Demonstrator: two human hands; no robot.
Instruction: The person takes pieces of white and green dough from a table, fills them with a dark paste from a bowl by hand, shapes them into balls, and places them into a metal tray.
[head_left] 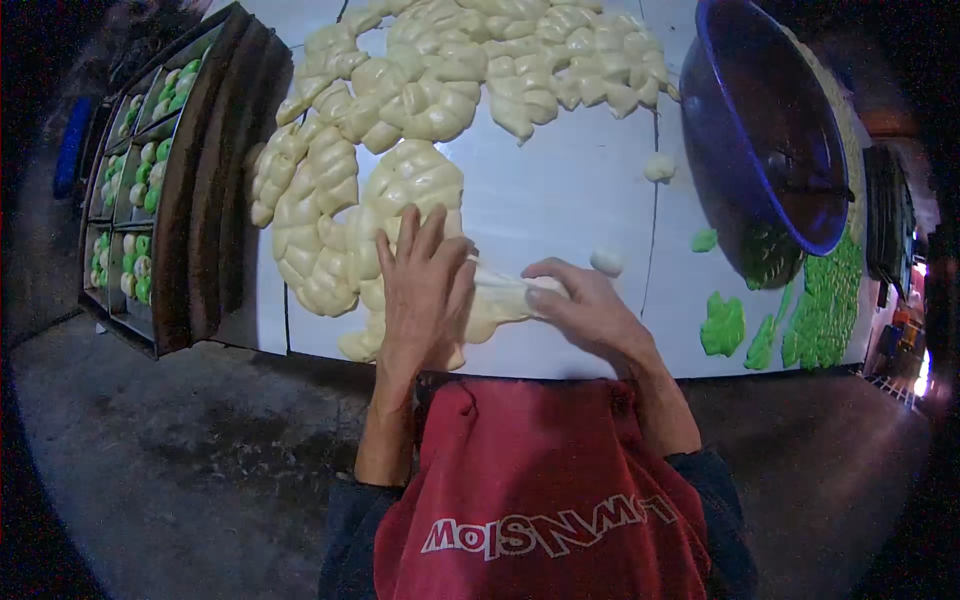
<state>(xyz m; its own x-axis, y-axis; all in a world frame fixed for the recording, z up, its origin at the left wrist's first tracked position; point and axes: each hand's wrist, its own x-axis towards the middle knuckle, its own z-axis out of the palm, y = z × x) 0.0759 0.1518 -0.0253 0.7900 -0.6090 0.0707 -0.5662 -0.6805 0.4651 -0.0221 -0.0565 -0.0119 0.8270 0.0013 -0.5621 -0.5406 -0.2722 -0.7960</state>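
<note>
A large spread of pale cream dough (430, 95), cut into puffy lumps that cling together, covers the left and far part of the white table. On its near edge, my left hand (425, 275) lies with its fingers apart, pressing down on the dough. My right hand (590, 305) pinches the dough between thumb and fingers, and a thin strand (495, 275) stretches from there toward my left hand. Just beyond my right hand sits a small white dough ball (606, 262). Another pale ball (659, 168) rests farther off.
On the left stand dark-sided metal trays (175, 200) with green and white dough balls in compartments. A deep purple basin (770, 110) leans at the right. Near it lie flat green dough pieces (722, 324) and a larger green dough sheet (825, 305). The white table's (560, 190) near edge is by my waist.
</note>
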